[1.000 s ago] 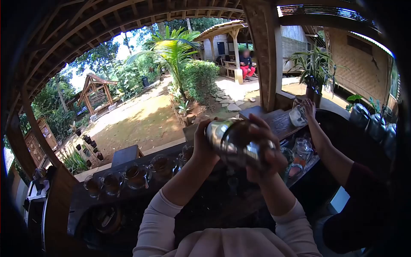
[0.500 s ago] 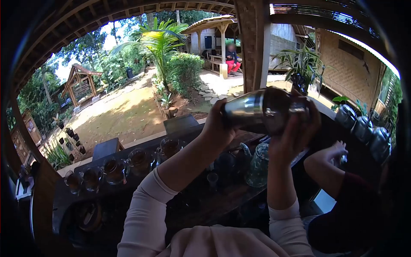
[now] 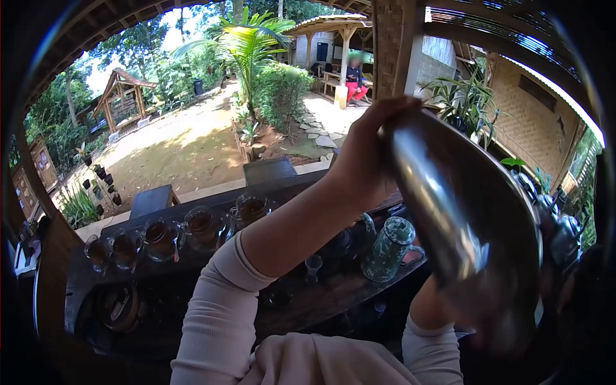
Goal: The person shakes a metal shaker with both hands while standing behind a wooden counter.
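Note:
A shiny metal cocktail shaker (image 3: 443, 218) is held tilted close to the camera, large and partly smeared by motion. My left hand (image 3: 372, 144) grips its upper end, fingers wrapped over the base. At the lower end is my right hand (image 3: 431, 307), mostly hidden behind the shaker with only the wrist side clear. Below, on the dark counter, a green speckled enamel pot (image 3: 389, 250) stands beside a small clear cup (image 3: 313, 266).
Several glass mugs of brown drink (image 3: 160, 239) line the counter's far edge on the left. Metal kettles (image 3: 568, 234) stand at the right. A round dark tray (image 3: 119, 308) lies lower left. Beyond, a person (image 3: 355, 80) sits under a shelter.
The shaker has swung from nearly level to steeply tilted and come closer to the camera. My right hand has dropped lower behind it. The co-worker's arm at the right is no longer clearly seen.

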Motion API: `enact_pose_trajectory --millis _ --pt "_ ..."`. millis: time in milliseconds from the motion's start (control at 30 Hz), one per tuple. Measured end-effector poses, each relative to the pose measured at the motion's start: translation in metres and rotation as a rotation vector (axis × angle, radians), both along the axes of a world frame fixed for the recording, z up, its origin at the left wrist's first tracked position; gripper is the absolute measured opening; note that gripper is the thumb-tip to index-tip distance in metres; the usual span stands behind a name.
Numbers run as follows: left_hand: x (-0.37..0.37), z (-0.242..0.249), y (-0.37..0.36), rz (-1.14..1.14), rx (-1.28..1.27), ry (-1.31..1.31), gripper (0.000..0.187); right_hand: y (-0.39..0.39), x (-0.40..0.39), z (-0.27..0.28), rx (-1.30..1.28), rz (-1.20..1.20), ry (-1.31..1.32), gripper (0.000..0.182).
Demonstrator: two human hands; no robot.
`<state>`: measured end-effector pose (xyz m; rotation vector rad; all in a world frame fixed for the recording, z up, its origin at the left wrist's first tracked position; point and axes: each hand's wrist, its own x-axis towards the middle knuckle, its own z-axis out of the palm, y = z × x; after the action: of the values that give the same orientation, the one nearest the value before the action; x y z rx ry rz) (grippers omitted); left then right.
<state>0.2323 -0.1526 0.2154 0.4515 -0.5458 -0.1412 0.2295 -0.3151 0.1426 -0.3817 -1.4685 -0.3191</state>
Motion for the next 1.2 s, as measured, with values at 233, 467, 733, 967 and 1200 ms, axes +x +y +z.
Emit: enact_pose_trajectory --millis 233,467,733,967,1200 --pt "0.068 -0.019 -0.003 0.17 0.061 0.283 0.028 0.033 0.016 0.04 0.295 -1.475 0.121 0.051" --pt "0.004 0.015 -0.014 -0.133 0.007 -0.341 0.031 -0.039 0.04 0.0 0.001 -1.026 -0.396 0.061" --pt "0.037 -0.023 -0.018 -0.12 0.023 0.011 0.033 0.008 -0.02 0.04 0.337 -1.218 -0.29 0.04" --pt "0.075 -0.043 -0.009 -0.219 0.115 -0.017 0.039 0.022 0.0 0.039 0.42 -1.255 -0.522 0.049" --pt "-0.007 -0.018 -0.009 -0.113 0.021 -0.075 0.034 0.024 -0.053 0.034 0.38 -1.451 -0.347 0.046"
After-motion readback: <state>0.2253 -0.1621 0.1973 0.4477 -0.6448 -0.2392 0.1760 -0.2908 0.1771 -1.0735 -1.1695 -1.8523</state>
